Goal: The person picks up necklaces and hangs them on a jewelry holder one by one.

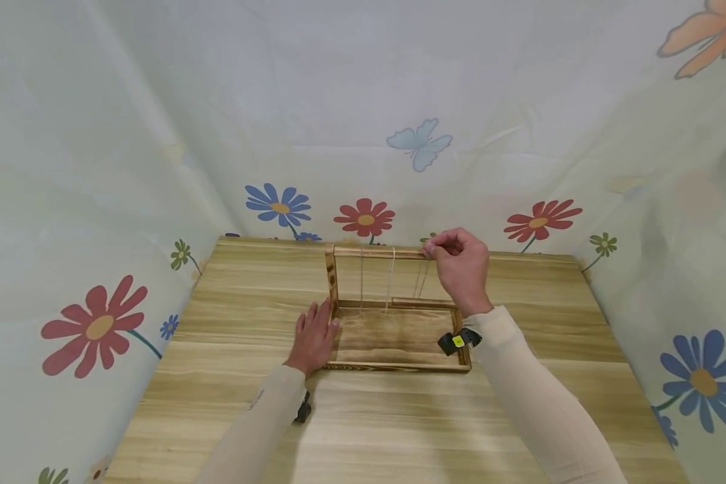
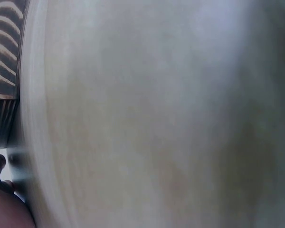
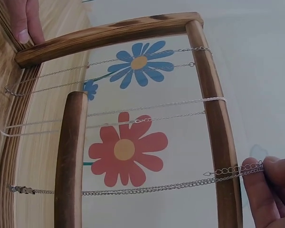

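Observation:
A wooden necklace stand (image 1: 331, 279) with a shallow tray base stands on the table. At the right part of its top bar (image 3: 212, 90), my right hand (image 1: 464, 265) pinches the large-link end of a silver chain necklace (image 3: 147, 187) between thumb and fingertips. That chain runs across the bar, and a small shiny pendant (image 3: 23, 190) hangs at its low end. Two more necklaces loop over the bar: a thin chain (image 1: 362, 282) and a paler one (image 1: 390, 282). My left hand (image 1: 314, 336) rests against the tray's left side, fingers extended.
A shorter wooden rod (image 3: 70, 161) runs low along the tray's back. The wood-grain table (image 1: 248, 296) reaches back to a white cloth backdrop (image 1: 314, 81) printed with flowers and butterflies. In the left wrist view, mostly blurred tabletop (image 2: 133, 118) shows.

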A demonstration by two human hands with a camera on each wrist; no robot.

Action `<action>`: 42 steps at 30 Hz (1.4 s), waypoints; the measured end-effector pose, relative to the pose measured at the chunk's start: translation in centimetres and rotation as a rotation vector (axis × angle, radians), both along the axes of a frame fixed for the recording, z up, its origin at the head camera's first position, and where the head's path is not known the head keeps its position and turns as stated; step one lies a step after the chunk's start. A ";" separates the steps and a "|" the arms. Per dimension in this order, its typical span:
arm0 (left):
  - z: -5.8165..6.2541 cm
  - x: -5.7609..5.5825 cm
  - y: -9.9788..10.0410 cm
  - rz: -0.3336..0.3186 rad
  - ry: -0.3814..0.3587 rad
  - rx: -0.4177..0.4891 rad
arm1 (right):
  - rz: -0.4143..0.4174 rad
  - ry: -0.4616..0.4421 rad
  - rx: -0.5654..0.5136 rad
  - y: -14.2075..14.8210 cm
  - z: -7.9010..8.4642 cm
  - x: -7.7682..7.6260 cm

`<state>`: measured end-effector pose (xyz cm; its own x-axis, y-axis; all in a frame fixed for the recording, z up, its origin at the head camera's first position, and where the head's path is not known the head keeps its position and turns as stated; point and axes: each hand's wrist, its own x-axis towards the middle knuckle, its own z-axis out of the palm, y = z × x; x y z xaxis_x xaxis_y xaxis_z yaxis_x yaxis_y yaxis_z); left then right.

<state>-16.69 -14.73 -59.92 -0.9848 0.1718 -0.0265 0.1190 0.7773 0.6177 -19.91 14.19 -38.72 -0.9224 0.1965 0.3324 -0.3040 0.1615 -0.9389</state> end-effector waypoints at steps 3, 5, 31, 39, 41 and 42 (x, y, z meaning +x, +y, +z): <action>0.0 0.0 -0.1 0.000 0.003 0.011 | -0.018 0.015 0.027 -0.1 0.0 0.2; -0.1 0.0 -0.2 0.001 0.011 0.013 | -0.030 0.019 0.050 -0.2 -0.1 0.3; -0.3 -0.2 -0.8 -0.030 0.009 0.046 | -0.071 0.069 0.076 0.9 -0.3 0.7; -0.2 -0.3 -1.7 -0.050 0.008 -0.007 | -0.062 0.056 0.160 2.5 -1.5 1.5; 0.4 -0.5 -1.9 -0.051 0.031 -0.014 | -0.088 0.049 0.188 3.1 -1.8 1.7; 0.9 -0.7 -1.9 -0.049 0.045 -0.026 | -0.098 0.049 0.196 3.4 -1.9 1.7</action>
<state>-17.38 -16.63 -59.00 -0.9755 0.2197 0.0126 0.1845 0.7856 0.5906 -18.19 17.64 -40.64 -0.8838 0.2119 0.4171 -0.3224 0.3703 -0.8712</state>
